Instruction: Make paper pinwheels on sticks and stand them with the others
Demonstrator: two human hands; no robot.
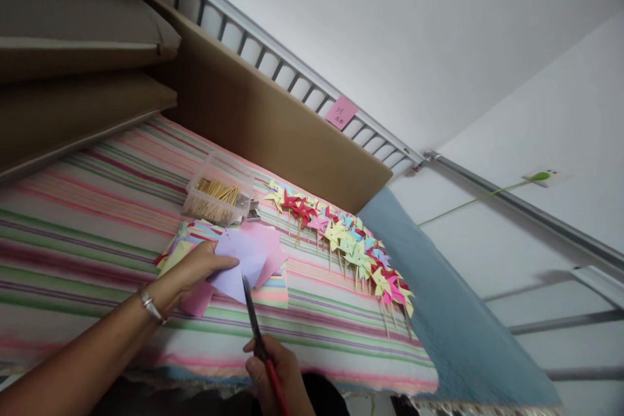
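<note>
My left hand [202, 266], a silver bangle at its wrist, pinches a lilac square of paper [238, 260] with the thumb on top. My right hand [280, 370] is wrapped around a pair of scissors [254, 322] with red handles and dark blades. The blade tips meet the lower edge of the lilac sheet. Pink paper [270, 253] shows behind it. Beneath lies a stack of coloured paper [277, 289], partly hidden by my left hand and the sheet.
Behind the paper stands a clear plastic box [214, 188] of thin wooden sticks. Several paper pinwheels [336, 234] on sticks lie in rows to the right on the striped cloth [97, 227]. A cardboard panel [273, 117] leans on a metal rail; brown boxes [88, 97] rise at left.
</note>
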